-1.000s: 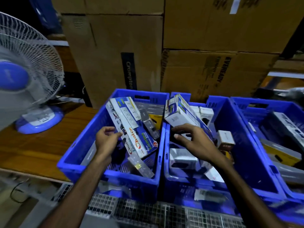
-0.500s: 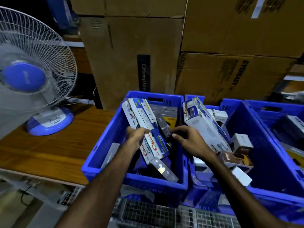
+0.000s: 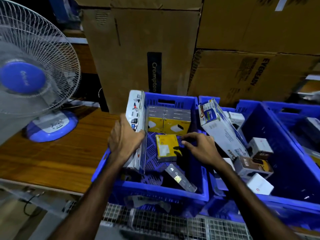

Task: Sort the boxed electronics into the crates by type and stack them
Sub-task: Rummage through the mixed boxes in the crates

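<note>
Fingers (image 3: 136, 134) of left hand (image 3: 123, 138) around upright long white box (image 3: 136, 116).

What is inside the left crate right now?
Long white boxes stood along the left wall, yellow boxes at the back, one lying flat, a clear packet. Arms hide the rest.

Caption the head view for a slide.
Left hand holds long white box upright against blue crate wall; right hand reaches toward yellow box.

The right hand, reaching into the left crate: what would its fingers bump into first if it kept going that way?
Most likely the flat yellow box lying on the crate floor: the right hand points its fingertips leftward at the box's right edge. Whether they already touch is unclear.
</note>
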Demonstrator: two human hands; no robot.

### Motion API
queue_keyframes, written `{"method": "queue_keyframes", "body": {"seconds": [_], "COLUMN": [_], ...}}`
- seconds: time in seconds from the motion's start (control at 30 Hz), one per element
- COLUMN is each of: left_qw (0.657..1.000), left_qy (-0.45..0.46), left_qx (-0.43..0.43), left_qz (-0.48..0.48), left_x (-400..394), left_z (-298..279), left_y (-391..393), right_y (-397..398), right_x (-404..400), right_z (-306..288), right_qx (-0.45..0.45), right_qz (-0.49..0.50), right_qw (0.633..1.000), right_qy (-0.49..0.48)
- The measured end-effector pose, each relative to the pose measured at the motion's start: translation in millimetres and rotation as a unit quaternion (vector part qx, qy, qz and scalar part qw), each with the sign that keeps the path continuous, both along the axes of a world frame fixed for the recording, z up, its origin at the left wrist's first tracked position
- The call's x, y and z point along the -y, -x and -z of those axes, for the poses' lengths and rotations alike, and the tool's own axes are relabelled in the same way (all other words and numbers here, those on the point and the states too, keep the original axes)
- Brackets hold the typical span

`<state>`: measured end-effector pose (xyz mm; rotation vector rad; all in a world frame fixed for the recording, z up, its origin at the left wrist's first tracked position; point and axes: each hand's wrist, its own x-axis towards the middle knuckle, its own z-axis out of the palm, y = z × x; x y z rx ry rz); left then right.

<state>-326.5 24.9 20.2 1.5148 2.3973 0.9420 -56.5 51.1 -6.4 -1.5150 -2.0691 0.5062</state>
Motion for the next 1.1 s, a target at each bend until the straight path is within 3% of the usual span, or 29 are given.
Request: {"method": "queue_keyframes", "body": {"seconds": [0.37, 0.47, 0.67, 0.8, 0.87, 1.1], "left_qw": [0.985, 0.983, 0.988, 0.97, 0.957, 0.93], "left_qy": [0.072, 0.069, -0.093, -0.117, -0.127, -0.141], "left_qx": [-0.16, -0.166, 0.056, 0.172, 0.23, 0.311], "left_qz": [0.006, 0.044, 0.114, 0.123, 0.119, 0.137], "left_x": [7.4, 9.4, 27.4, 44.8, 48.4, 50.7], "left_z": [28.8, 29.8, 22.3, 24.6, 26.7, 26.0], "left_y": [-19.7, -14.0, 25.5, 48.8, 56.3, 57.6], "right_y": [-2.0, -2.1, -0.6, 11.1, 28.6, 92.0], "right_x": [5.8, 7.0, 8.6, 11.3, 14.3, 33.7], "right_z": [5.7, 4.9, 1.7, -9.8, -17.2, -22.9], "right_qx": [-0.014, -0.013, 0.007, 0.058, 0.036, 0.074], "right_qz": [-0.004, -0.003, 0.006, 0.001, -0.024, -0.115], "right_qw": [0.999, 0.999, 1.0, 0.998, 0.998, 0.986], "right_qy": [-0.03, -0.034, -0.019, 0.006, 0.041, 0.098]}}
